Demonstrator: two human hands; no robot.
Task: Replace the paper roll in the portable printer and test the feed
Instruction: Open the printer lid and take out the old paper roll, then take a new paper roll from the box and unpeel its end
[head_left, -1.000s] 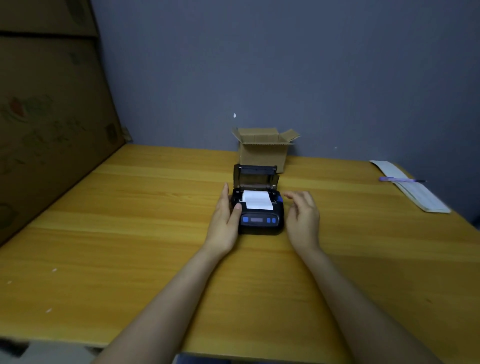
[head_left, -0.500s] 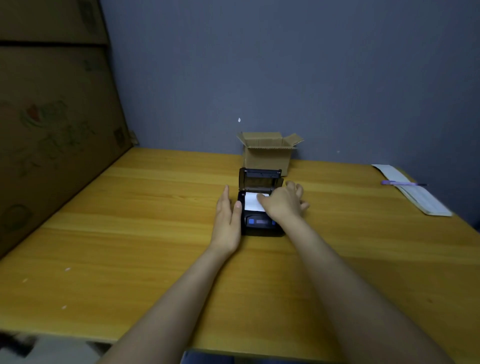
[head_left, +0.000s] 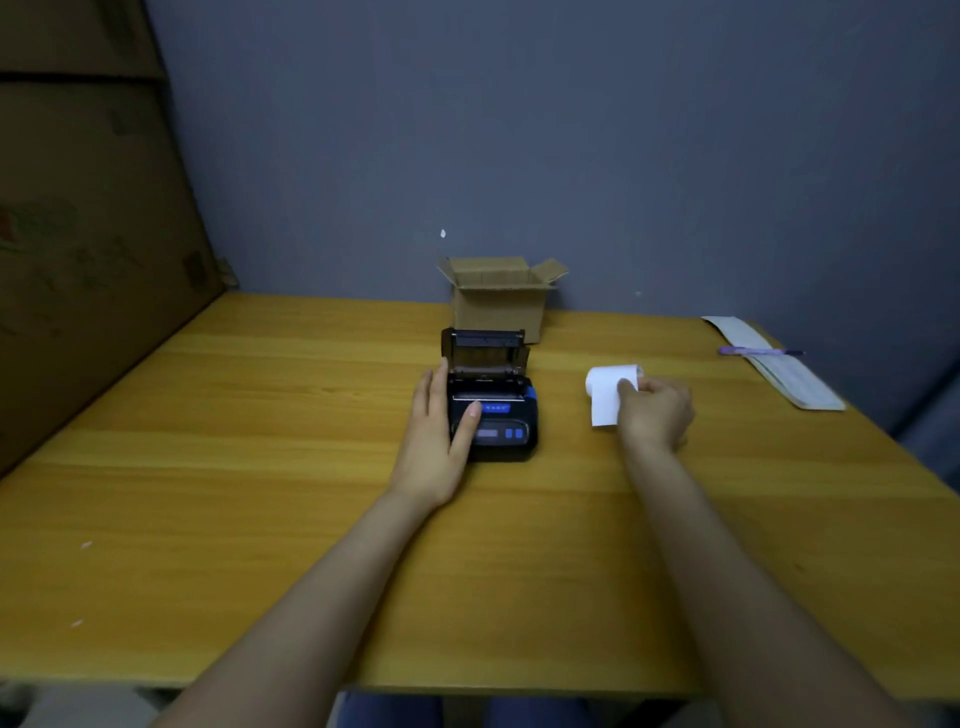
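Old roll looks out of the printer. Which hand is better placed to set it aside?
Right. The right hand already grips the paper roll, clear of the printer over bare table. The left hand lies flat against the printer, steadying it.

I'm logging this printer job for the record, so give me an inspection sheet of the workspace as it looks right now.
Surface: wooden table, a few small white specks near its left front.
Job's things: portable printer, lid up, paper bay looks empty; paper roll, a tail unrolled.
Clutter: open cardboard box behind the printer; purple pen lying on a long paper pad at far right.
Hands: left hand flat against the printer's left side, thumb on its top; right hand pinching the paper roll right of the printer.
Cables: nothing seen.
Surroundings: grey wall; large cardboard sheets leaning at left.
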